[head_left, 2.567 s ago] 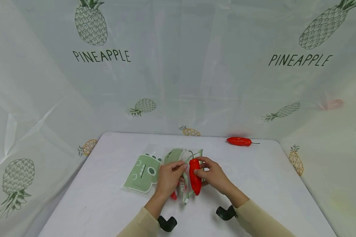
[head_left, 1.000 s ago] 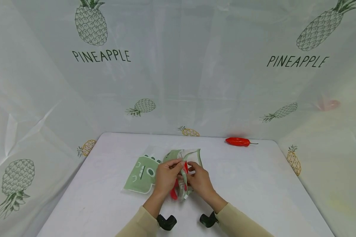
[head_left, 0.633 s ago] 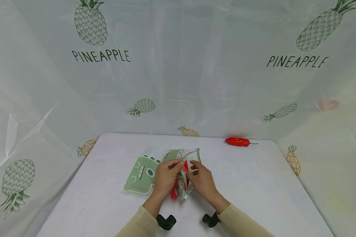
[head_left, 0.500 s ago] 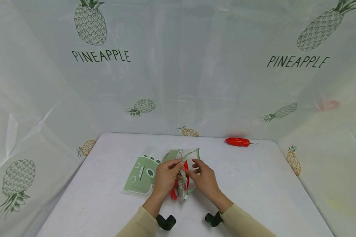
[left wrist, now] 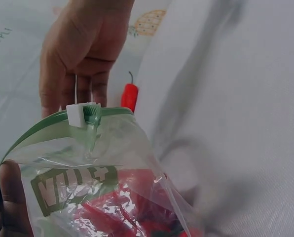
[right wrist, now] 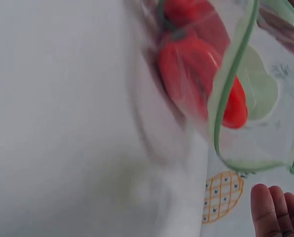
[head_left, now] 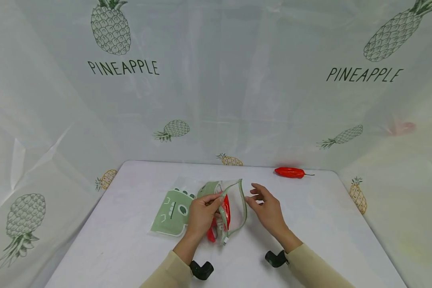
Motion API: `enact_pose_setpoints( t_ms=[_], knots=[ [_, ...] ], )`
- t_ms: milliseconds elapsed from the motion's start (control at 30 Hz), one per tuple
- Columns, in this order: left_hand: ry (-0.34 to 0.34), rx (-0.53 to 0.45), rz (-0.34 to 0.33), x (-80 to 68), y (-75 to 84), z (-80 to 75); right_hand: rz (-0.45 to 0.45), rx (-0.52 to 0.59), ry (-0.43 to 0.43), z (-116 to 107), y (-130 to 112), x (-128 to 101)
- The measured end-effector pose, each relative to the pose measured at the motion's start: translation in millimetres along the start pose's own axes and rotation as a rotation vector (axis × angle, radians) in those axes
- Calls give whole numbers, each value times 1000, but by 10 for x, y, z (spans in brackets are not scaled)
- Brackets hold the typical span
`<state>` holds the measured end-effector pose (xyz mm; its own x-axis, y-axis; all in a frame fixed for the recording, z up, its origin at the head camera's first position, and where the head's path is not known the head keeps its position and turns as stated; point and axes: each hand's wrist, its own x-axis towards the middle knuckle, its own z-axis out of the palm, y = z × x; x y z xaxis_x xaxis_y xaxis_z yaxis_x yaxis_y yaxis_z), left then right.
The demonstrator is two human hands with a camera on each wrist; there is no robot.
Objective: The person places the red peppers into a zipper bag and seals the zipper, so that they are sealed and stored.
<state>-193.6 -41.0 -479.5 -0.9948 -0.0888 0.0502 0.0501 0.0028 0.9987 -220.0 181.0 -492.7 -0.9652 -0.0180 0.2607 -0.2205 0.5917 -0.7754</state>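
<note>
Fingers on your left hand (head_left: 201, 216) are pinching the rim of the zip bag (head_left: 236, 210); your right hand (head_left: 269, 209) is just to the right of the bag, fingers loosely bent, thumb apart from them, holding nothing. From the head view, a bagged pepper (head_left: 227, 214) sits inside the mouth, a loose pepper (head_left: 289, 172) lies beyond and to the right of the bag, and a dino pouch (head_left: 173, 212) lies to its left.

Your left wrist view has the white slider (left wrist: 75, 115) on the bag's rim, mouth gaping. Can't tell there if your right fingertips touch the rim.

Right wrist view: at least two peppers inside the bag, your fingers just clear of it.

I'd call this mid-loading, tbh. Next move probably wants your left pinch kept while your right goes past the bag for the loose one.
</note>
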Motion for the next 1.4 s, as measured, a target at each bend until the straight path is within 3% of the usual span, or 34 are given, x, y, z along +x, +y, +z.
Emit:
enact_pose_setpoints(
  t_ms=[867, 1400],
  knots=[
    [5, 63, -13, 41, -54, -41, 70, -152, 62, -891, 664, 567],
    [2, 43, -5, 23, -80, -23, 57, -227, 58, -1166, 1036, 792]
  ],
)
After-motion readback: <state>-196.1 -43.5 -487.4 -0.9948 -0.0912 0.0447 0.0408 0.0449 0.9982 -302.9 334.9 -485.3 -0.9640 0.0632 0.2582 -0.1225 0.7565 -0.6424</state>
